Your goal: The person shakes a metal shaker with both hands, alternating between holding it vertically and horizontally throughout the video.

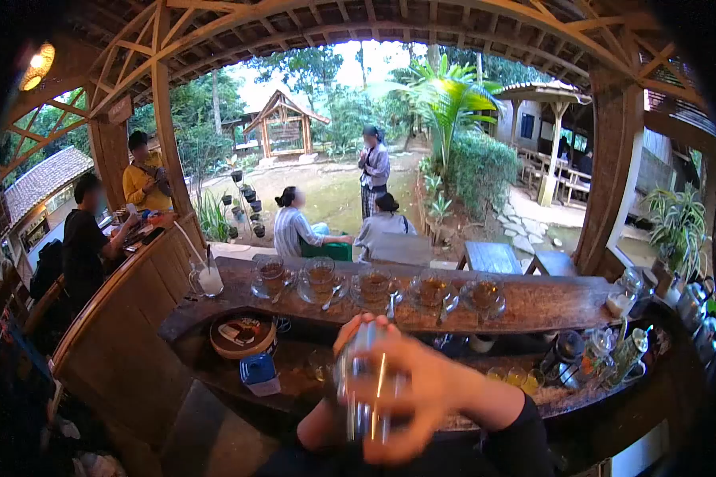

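Note:
A shiny metal shaker [361,425] is held upright in front of my body, over the near side of the counter. My right hand [410,385] wraps around its near side, smeared by motion. Behind it, my left hand [356,327] grips the far side near the top, its fingers partly hidden by the shaker. Beyond my hands, a row of several glass cups [321,274] with brown liquid stands on saucers with spoons along the raised wooden counter [533,306].
A glass mug [209,281] with a white drink stands at left. Below are a round wooden box [239,335] and a blue-lidded container [259,374]. Small glasses [517,377] and a French press [566,350] stand at right. Several people are beyond the counter.

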A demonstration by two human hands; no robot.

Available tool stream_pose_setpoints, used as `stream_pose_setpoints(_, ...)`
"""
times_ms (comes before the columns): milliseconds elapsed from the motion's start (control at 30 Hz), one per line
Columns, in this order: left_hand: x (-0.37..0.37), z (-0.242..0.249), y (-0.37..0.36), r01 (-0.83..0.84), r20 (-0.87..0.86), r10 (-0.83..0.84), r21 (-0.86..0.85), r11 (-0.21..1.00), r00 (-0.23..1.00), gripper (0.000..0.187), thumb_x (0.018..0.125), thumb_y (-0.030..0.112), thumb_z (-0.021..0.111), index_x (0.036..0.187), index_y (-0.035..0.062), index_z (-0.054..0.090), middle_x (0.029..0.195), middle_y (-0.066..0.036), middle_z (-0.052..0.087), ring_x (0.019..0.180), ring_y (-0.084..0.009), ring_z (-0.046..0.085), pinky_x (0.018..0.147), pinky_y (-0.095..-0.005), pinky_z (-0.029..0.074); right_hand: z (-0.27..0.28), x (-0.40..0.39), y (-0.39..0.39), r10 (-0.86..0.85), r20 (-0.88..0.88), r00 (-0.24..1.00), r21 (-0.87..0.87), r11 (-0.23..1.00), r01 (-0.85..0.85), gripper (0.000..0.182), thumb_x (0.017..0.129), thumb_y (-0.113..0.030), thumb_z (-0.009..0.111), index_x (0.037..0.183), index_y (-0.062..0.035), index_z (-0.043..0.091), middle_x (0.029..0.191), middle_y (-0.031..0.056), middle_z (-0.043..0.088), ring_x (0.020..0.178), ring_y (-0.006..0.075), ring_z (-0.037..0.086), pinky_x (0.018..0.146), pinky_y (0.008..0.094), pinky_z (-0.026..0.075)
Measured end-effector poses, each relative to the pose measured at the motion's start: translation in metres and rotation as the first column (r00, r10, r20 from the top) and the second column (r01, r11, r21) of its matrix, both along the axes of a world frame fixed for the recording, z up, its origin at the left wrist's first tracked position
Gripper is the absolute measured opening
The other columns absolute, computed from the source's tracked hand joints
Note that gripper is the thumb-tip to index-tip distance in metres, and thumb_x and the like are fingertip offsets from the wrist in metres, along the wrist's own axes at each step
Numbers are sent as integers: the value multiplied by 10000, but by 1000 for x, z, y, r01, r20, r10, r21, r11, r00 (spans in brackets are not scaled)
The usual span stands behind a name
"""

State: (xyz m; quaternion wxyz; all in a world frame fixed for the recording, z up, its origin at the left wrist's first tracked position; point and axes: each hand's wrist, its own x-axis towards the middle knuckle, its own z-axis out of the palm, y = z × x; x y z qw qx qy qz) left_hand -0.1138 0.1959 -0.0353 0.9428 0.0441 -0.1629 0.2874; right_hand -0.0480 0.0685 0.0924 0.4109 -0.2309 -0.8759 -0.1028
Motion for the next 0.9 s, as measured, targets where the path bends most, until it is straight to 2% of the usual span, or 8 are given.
stream_pose_setpoints(167,-3,12,-7,261,254,-293,151,953,922,198,855,283,508,994,144,489,1000,-23,473,1036,-201,411,918,-452,374,-14,0,1,191,6,982,-43,981,-190,518,655,-482,610,1050,-148,598,1060,178,510,992,317,490,872,468,374)
stream_pose_setpoints(233,-5,-35,-8,-337,73,852,933,125,518,260,818,202,557,1049,97,504,1015,-28,502,993,-177,481,872,-387,429,-30,24,39,-109,-195,975,-423,906,17,483,613,-353,714,1014,-111,594,1070,157,499,1009,308,485,886,447,363)
stream_pose_setpoints(267,-3,-25,-11,-321,-186,575,676,664,797,317,822,195,555,1107,72,493,1032,-44,530,955,-164,527,822,-345,462,-30,26,52,-119,-225,967,-89,991,102,535,591,-271,770,1036,-75,547,1062,158,501,1007,316,475,888,418,365)
stream_pose_setpoints(367,5,-14,3,-299,-218,368,294,908,904,367,851,325,499,1108,64,496,1015,-44,550,915,-174,556,796,-347,482,-28,32,48,-60,-269,961,-135,990,24,471,577,-231,796,961,-102,556,1112,171,505,1031,332,497,872,426,405)
stream_pose_setpoints(400,-1,-9,5,332,306,-335,64,941,891,343,853,336,481,1073,75,511,1031,-46,540,942,-186,545,808,-365,479,-28,28,44,47,-91,995,70,997,-40,480,590,-220,756,1015,-106,564,1137,157,505,1058,370,473,858,480,400)
stream_pose_setpoints(433,-18,-8,20,64,-187,-54,48,997,981,290,861,324,471,1009,79,523,1047,-51,522,946,-183,530,842,-364,457,-22,11,27,110,-208,972,-124,983,-138,418,623,-233,722,1009,-165,575,1174,127,501,1059,382,477,846,494,411)
stream_pose_setpoints(767,-29,64,-8,154,-2,-157,196,968,988,175,842,249,511,935,100,510,967,-55,513,888,-215,508,870,-411,421,-18,20,28,85,-449,890,28,996,-82,412,596,-270,772,970,-200,613,1168,152,476,1067,362,475,888,500,361)
stream_pose_setpoints(900,-26,71,-15,172,88,-201,260,950,976,191,831,280,512,889,98,512,902,-49,488,886,-201,473,878,-434,402,1,-6,-16,153,158,975,376,904,-203,506,782,-510,464,1062,-106,584,1081,141,523,1003,315,509,849,479,388)
